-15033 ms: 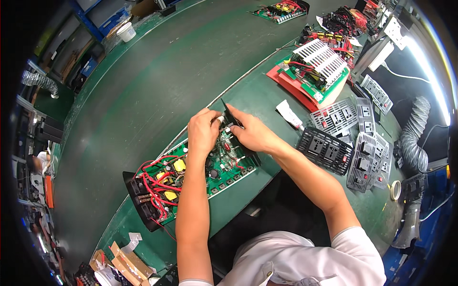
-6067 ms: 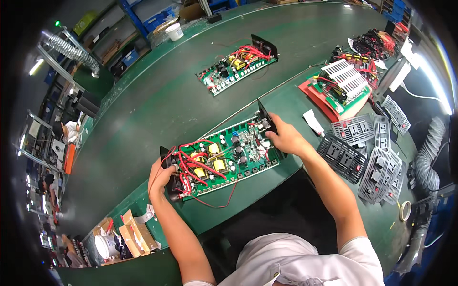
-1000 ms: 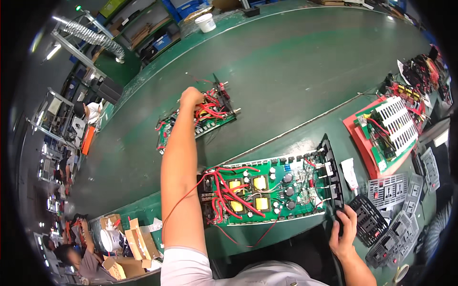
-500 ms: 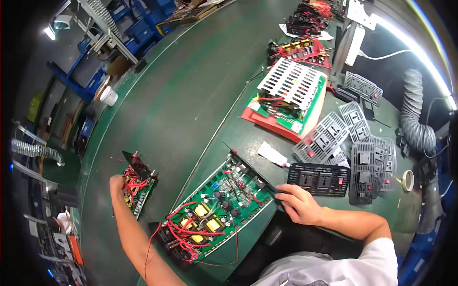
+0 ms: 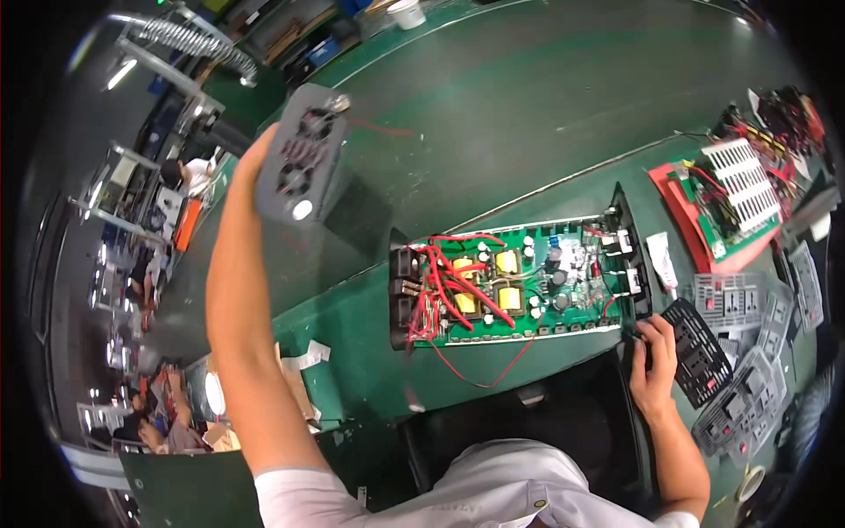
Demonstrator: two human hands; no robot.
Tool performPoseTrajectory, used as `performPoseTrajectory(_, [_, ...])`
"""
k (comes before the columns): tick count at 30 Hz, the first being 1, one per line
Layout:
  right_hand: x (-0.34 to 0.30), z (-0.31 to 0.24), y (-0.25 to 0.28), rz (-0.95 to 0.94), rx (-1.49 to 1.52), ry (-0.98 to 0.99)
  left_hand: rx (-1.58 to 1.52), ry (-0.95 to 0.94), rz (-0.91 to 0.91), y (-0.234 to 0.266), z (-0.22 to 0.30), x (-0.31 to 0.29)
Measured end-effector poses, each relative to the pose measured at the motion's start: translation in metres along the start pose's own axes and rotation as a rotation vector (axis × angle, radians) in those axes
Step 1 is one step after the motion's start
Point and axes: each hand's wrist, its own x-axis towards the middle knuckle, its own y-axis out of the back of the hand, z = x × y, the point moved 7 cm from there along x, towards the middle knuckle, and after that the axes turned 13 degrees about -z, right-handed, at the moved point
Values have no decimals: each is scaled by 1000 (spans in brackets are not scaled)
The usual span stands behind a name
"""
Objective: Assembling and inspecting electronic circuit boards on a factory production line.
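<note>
My left hand point(image 5: 255, 167) is raised at the left, closed on the side of a dark grey, box-shaped power inverter point(image 5: 305, 158). Its end with two round fans faces up, and the unit is slightly blurred. Before me on the bench lies a larger inverter with a green circuit board point(image 5: 537, 321), yellow transformers and thick red wires. A black end panel point(image 5: 628, 255) stands upright at its right end. My right hand point(image 5: 653, 365) is by the panel's near corner, fingers bent and apart, nothing visible in them; I cannot tell whether they touch the panel.
Right of my right hand lie a black slotted panel point(image 5: 698, 352) and several grey socket panels point(image 5: 748, 400). Behind them are a white tube point(image 5: 660, 260) and another board under a white perforated cover point(image 5: 744, 185). A thin red wire loops near the bench edge. Other people sit far left.
My left hand has lifted the inverter from the bench and turned it fan end up. The view has swung left. My right hand stays near the larger inverter's end panel.
</note>
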Motion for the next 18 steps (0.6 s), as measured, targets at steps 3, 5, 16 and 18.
performPoseTrajectory(3, [8,-5,-2,2,-7,58,39,-90,109,23,0,-18])
performPoseTrajectory(5, [15,-12,-19,-24,75,99,91,-289,-5,90,3,-40])
performPoseTrajectory(16, [0,-9,-6,26,-25,195,170,-320,-338,-216,105,-71])
performPoseTrajectory(18, [2,-15,-9,31,10,216,192,-304,-305,-255,129,-103])
